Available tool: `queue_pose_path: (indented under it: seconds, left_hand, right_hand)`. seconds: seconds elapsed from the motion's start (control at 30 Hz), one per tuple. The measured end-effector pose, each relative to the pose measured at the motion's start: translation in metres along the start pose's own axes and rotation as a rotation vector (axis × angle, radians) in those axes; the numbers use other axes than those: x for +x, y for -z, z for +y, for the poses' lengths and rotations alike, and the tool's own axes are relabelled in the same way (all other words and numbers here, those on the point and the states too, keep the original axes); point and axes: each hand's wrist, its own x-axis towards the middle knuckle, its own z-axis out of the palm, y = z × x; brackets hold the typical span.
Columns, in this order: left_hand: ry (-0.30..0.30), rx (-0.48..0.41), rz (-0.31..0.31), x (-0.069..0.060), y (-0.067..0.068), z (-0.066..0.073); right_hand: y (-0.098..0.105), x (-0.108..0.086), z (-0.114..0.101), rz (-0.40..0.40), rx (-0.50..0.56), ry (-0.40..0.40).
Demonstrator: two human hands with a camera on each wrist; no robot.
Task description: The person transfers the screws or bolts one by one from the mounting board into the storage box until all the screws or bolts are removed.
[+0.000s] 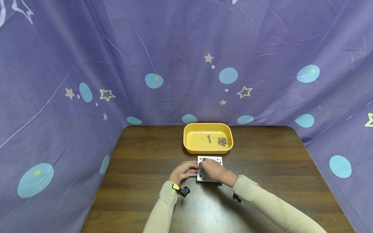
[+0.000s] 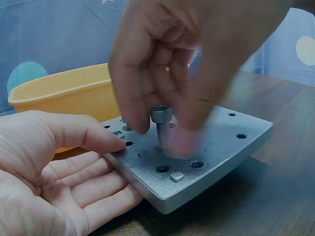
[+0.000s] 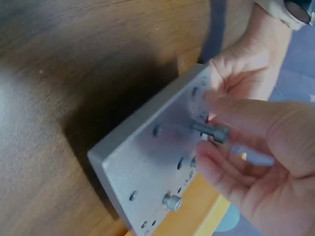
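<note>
A silvery metal plate (image 2: 211, 172) with several holes lies in front of the yellow tray. My left hand (image 1: 185, 171) holds its left edge, thumb on the top rim and fingers along the side. A socket head bolt (image 2: 161, 115) stands upright at a hole in the plate. Around this bolt hovers my right hand (image 1: 214, 169), thumb and forefinger bent on either side; a gap shows between them and the bolt in the right wrist view. The thumb is blurred in the left wrist view. Another bolt (image 3: 172, 202) sits in the plate.
Just behind the plate is the yellow tray (image 1: 188, 147), with a single bolt (image 1: 209, 139) and a small heap of bolts (image 1: 222, 141) inside. All stands on a brown wooden table (image 1: 140, 200), enclosed by purple patterned curtains (image 1: 180, 42).
</note>
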Motion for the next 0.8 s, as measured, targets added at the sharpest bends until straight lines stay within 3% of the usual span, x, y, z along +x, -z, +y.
queue_pose_path:
  seconds: [0.13, 0.33, 0.4, 0.63, 0.8]
  left_hand:
    - [0.001, -0.008, 0.004, 0.0011, -0.0001, -0.0007]
    - [-0.010, -0.008, -0.009, -0.0005, 0.0000, -0.0023]
    - [-0.008, -0.011, -0.009, -0.0011, 0.0005, -0.0020]
    - [-0.010, -0.001, -0.019, -0.0013, 0.0013, 0.0001]
    - [-0.011, -0.009, -0.024, -0.0018, 0.0004, 0.0007]
  right_hand:
    - [-0.0024, 0.0011, -0.0021, 0.024, -0.004, -0.077]
    - [-0.0024, -0.0009, -0.0019, 0.033, -0.059, 0.081]
    - [-0.0018, -0.0011, -0.0009, 0.028, -0.054, 0.097]
    - [0.0002, 0.0011, -0.0008, 0.011, 0.030, -0.062]
    - [0.0034, 0.0018, -0.0006, -0.022, 0.025, 0.054]
